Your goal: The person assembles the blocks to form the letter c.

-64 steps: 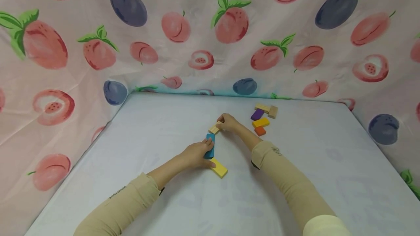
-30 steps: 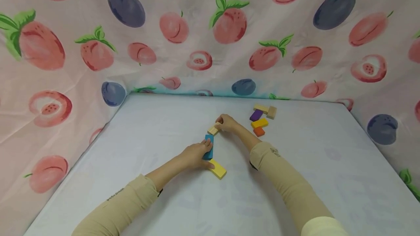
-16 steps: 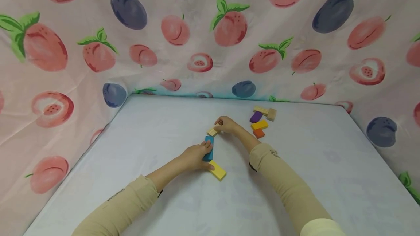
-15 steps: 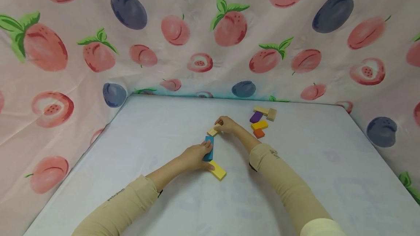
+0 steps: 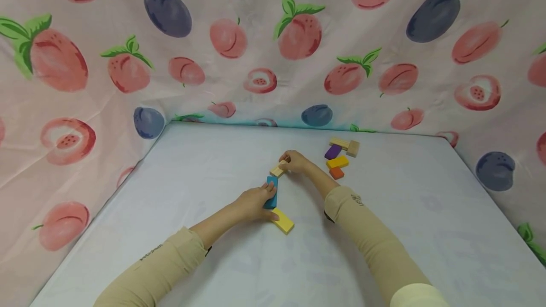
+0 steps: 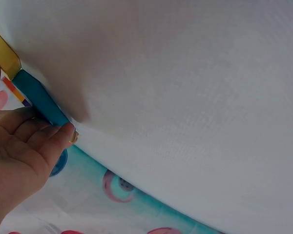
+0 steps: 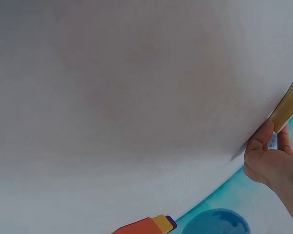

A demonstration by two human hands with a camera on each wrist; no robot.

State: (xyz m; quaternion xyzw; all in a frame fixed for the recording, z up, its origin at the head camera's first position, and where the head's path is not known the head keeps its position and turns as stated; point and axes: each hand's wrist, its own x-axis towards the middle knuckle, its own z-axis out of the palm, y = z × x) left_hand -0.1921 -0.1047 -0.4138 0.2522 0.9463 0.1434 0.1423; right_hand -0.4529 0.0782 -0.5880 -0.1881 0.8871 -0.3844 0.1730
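In the head view, three wooden blocks form a bent line at the middle of the table. My left hand [image 5: 251,203] rests its extended fingers on the blue block [image 5: 273,200], while its thumb touches the yellow block [image 5: 286,224] at the near end. From the left wrist, the fingers lie along the blue block [image 6: 39,97], beside the yellow block [image 6: 4,53]. At the far end, my right hand [image 5: 297,161] pinches a plain wood block [image 5: 276,171] that lies slantwise beside the blue one. The right wrist view shows fingertips at the end of that plain block [image 7: 287,111].
To the right of my right hand lies a loose group: an orange block [image 5: 336,173], a darker yellow block [image 5: 337,162], a purple block [image 5: 332,151] and two plain wood blocks [image 5: 352,148]. A fruit-print cloth [image 5: 260,22] rises behind the white table [image 5: 384,179].
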